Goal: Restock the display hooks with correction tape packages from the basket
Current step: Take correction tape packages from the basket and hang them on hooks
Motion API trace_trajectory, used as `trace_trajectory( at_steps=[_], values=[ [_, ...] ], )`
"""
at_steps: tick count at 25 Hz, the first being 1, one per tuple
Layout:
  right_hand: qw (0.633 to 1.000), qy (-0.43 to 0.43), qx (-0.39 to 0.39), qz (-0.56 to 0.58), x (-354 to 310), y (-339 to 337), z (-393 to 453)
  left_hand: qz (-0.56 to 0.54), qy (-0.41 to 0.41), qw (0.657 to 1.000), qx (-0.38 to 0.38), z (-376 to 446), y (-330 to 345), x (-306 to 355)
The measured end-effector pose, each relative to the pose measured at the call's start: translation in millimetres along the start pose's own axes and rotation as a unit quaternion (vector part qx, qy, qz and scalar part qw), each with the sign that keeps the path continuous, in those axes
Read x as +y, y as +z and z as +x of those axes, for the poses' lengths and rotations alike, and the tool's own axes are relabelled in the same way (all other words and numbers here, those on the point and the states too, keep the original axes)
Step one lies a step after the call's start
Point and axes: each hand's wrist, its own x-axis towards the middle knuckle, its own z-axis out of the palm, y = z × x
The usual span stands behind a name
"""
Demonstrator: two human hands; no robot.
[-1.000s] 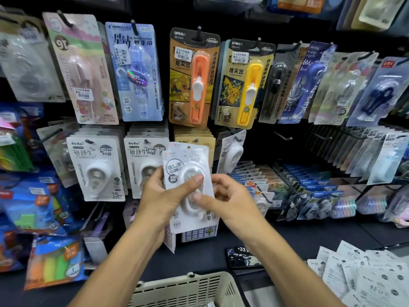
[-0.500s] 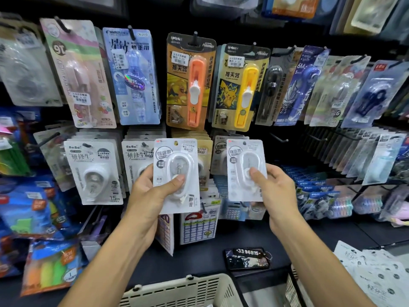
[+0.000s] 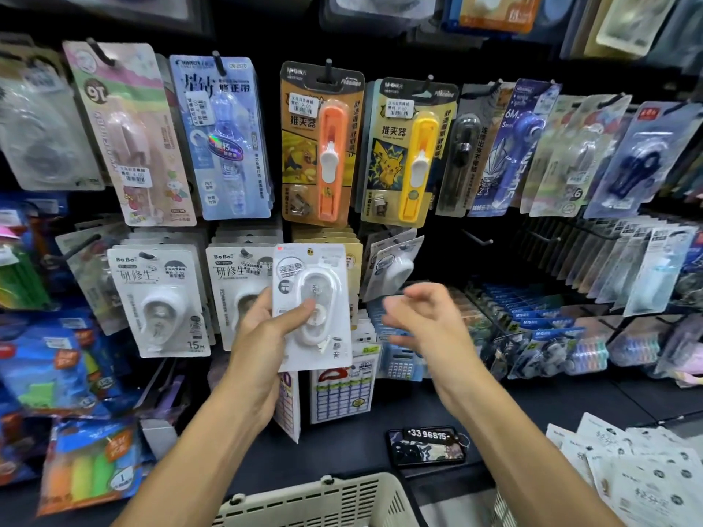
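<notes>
Dark matte surface (image 3: 532,405) ran under a black peg wall of hooks, densely hung with glossy carded blister packs. On the surface: a phone (image 3: 426,446) with a numbered tag, and flat white printed packs (image 3: 639,473) fanned out at far right. Cream plastic basket (image 3: 323,500) with a slotted wall sat at the bottom edge. Left hand (image 3: 262,336) gripped a correction tape package (image 3: 312,306), thumb pressed over the clear oval blister, fingers behind the white card; it was held upright in front of the lower hook row. Right hand (image 3: 426,321) was motion-blurred, fingers loosely curled, holding nothing, just right of the package. A similar white package (image 3: 392,264) hung tilted on a hook just above the right hand. Upper row: orange clip pusher pack (image 3: 323,146) and yellow clip pusher pack (image 3: 411,154), rigid long cards.
</notes>
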Motion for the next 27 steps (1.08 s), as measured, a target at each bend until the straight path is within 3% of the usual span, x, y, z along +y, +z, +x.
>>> trace_trajectory(
  at_steps=[2, 5, 6, 7, 8, 9, 13, 15, 17, 20, 22, 25, 27],
  values=[
    [0.994, -0.015, -0.097, 0.052, 3, 18, -4, 0.079, 0.011, 0.996, -0.042, 2, 14, -7],
    [0.995, -0.026, -0.014, 0.095, 2, 16, 7, 0.280, 0.060, 0.954, -0.090, 8, 24, -13],
    [0.994, -0.030, 0.029, 0.098, 0, 9, 12, 0.406, 0.101, 0.904, -0.088, 13, 20, -13],
    [0.993, -0.031, 0.064, 0.094, -2, 1, 16, 0.537, 0.147, 0.827, -0.079, 18, 12, -14],
    [0.993, -0.033, 0.086, 0.078, -4, -6, 18, 0.628, 0.187, 0.752, -0.069, 21, 4, -13],
    [0.994, -0.034, 0.097, 0.049, -6, -11, 20, 0.680, 0.209, 0.700, -0.066, 24, -3, -13],
    [0.995, -0.032, 0.099, -0.005, -6, -23, 28, 0.766, 0.190, 0.610, -0.078, 29, -24, -18],
    [0.992, -0.035, 0.123, 0.006, -5, -25, 28, 0.772, 0.194, 0.600, -0.076, 29, -28, -20],
    [0.989, -0.046, 0.125, -0.062, 0, -26, 31, 0.767, 0.198, 0.606, -0.075, 29, -29, -20],
    [0.994, 0.002, 0.031, -0.103, 11, -22, 41, 0.751, 0.197, 0.625, -0.077, 22, -33, -22],
    [0.994, 0.033, 0.015, -0.101, 20, -17, 37, 0.736, 0.185, 0.644, -0.091, 14, -37, -23],
    [0.985, 0.050, 0.062, -0.151, 43, -15, 15, 0.738, 0.137, 0.647, -0.133, -4, -52, -23],
    [0.975, 0.082, 0.006, -0.204, 63, -13, -6, 0.747, 0.092, 0.638, -0.164, -19, -68, -33]
  ],
)
